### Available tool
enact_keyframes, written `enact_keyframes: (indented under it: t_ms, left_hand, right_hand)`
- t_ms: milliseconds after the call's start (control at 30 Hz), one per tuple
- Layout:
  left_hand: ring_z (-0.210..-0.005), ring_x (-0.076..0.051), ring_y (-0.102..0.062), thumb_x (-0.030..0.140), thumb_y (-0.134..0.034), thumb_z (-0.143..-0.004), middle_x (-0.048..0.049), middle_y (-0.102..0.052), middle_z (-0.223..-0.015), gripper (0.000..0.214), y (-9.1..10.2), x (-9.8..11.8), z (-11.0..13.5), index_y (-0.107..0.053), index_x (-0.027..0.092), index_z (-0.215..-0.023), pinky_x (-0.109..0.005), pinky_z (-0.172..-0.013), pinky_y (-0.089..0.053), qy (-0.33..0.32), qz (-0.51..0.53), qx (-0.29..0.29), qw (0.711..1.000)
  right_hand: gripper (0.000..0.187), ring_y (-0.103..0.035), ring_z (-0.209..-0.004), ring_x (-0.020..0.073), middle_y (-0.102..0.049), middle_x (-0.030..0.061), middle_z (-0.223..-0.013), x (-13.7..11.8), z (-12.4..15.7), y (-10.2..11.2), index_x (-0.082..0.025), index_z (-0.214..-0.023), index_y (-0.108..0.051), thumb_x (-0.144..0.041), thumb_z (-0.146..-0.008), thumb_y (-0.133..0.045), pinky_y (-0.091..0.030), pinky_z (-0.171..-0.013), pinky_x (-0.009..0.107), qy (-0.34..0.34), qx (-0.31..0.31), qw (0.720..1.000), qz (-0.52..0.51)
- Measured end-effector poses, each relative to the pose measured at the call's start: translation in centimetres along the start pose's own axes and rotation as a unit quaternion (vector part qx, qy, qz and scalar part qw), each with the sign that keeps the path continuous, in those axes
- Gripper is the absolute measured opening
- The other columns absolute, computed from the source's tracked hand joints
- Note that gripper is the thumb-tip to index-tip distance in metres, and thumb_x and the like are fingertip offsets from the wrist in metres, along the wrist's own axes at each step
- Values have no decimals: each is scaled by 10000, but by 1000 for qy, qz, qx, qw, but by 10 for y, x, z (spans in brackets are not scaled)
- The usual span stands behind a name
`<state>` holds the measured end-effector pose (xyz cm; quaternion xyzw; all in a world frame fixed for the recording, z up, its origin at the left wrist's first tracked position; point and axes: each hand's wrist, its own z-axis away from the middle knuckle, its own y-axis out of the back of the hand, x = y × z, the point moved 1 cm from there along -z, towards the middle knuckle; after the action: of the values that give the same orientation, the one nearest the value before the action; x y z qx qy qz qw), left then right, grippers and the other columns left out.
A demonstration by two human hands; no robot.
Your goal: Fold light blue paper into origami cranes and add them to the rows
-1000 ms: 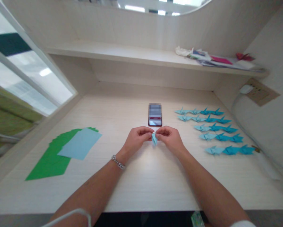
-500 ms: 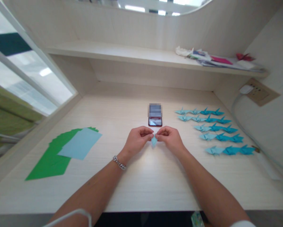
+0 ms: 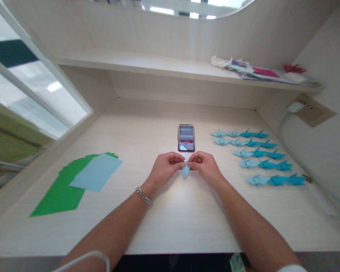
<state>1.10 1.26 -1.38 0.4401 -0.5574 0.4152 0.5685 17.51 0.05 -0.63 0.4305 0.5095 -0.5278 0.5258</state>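
Lt-blue folded origami paper (image 3: 186, 172): upper end pinched btwn thumb & fingers of L hand (image 3: 166, 166) and R hand (image 3: 206, 166); can't quite tell if it touches desk (image 3: 175, 223). Phone (image 3: 186, 146) just beyond; origami cranes (image 3: 259, 153) in rows to R; lt-blue sheet (image 3: 97, 172) atop green sheets (image 3: 56, 194) to L.

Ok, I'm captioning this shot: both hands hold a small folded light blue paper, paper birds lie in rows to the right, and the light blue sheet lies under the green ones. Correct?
Not quite: the head view shows the light blue sheet lying on top of the green sheets, not under them. The rest stands.
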Motion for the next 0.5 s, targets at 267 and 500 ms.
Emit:
enact_keyframes:
  t_ms: [267,500]
  left_hand:
    - [-691,-132,-618,242,-726,-683,-34,-652,-753,219,-7,4,3,-606,139,-835,-259,-665,-503,-47,30,44,997]
    - [-636,-151,-612,373,-672,-729,-67,-672,-711,258,-15,0,4,-650,122,-779,-286,-637,-501,35,19,-48,998]
  right_hand:
    - [213,-560,-569,137,-608,-10,-600,-2,2,-5,-191,-644,-536,-240,-595,-737,-449,-571,271,81,55,995,36]
    - [237,-573,-616,144,-614,-2,-655,0,1,-3,-200,-707,-545,-317,-634,-738,-472,-616,281,112,123,986,6]
